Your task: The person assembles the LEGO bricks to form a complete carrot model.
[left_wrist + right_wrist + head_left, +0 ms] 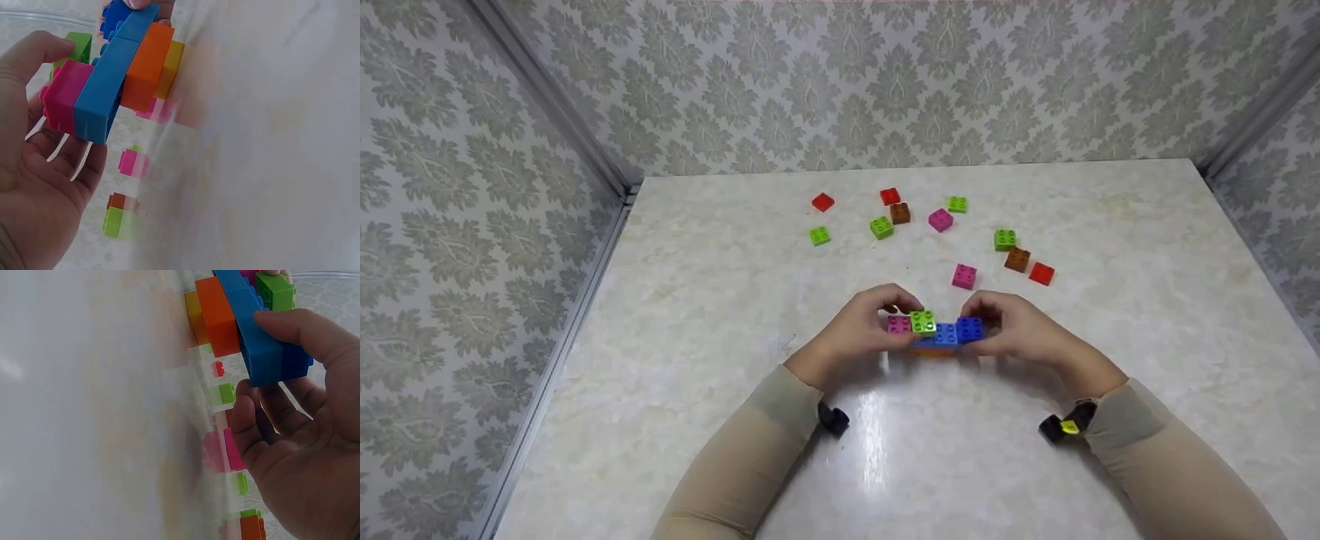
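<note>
A small stack of toy building bricks is between the two hands. Yellow (170,70) lies at its bottom, then an orange brick (147,67), then a row of light blue bricks (946,334). A pink brick (898,325) tops the left end, a dark blue brick (970,329) the right end. My left hand (859,322) pinches a bright green brick (922,323) between thumb and fingers, beside the pink one and over the light blue row. My right hand (1016,330) grips the stack's right end, thumb (281,324) on the light blue side.
Loose bricks lie scattered farther back on the marbled table (697,262): a pink brick (964,276) nearest, a brown brick (1018,259) and red brick (1042,274) to the right, several green, red and pink ones behind. Patterned walls (885,82) enclose the table's back and sides.
</note>
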Available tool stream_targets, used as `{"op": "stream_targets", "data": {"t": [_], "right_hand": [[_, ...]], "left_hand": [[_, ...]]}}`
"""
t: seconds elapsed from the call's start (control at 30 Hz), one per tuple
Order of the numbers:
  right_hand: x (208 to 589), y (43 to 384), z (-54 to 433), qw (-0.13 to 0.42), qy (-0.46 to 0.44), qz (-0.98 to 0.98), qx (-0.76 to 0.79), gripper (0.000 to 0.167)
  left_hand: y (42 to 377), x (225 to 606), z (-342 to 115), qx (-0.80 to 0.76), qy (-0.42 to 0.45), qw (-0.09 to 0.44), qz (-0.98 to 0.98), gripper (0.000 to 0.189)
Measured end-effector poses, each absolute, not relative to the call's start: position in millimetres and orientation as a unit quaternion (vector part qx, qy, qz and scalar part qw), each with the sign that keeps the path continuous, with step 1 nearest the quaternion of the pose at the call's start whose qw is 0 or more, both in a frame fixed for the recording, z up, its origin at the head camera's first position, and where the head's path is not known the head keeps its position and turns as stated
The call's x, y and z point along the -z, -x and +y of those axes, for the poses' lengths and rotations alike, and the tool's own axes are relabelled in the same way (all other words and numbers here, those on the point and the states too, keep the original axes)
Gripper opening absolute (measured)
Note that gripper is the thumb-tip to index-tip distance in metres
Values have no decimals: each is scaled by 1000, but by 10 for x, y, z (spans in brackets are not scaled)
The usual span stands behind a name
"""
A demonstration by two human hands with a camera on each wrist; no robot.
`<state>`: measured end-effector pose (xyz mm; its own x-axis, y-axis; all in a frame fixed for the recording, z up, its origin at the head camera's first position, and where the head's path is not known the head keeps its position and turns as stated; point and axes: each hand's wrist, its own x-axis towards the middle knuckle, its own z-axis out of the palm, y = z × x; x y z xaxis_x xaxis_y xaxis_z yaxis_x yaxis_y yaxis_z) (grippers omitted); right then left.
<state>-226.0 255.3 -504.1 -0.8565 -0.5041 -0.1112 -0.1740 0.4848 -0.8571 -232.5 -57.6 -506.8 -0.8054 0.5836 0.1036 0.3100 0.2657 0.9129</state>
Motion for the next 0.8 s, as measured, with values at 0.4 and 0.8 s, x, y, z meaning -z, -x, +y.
{"op": "stream_targets", "data": {"t": [0.4,0.8], "right_hand": [[5023,2249,2547,180,199,842,469,41],[5043,2251,2549,186,193,837,477,38]], "left_hand": [[2309,5072,-583,-497,-287,146,806,42],[2286,5068,-541,-514,-273,144,801,21]]}}
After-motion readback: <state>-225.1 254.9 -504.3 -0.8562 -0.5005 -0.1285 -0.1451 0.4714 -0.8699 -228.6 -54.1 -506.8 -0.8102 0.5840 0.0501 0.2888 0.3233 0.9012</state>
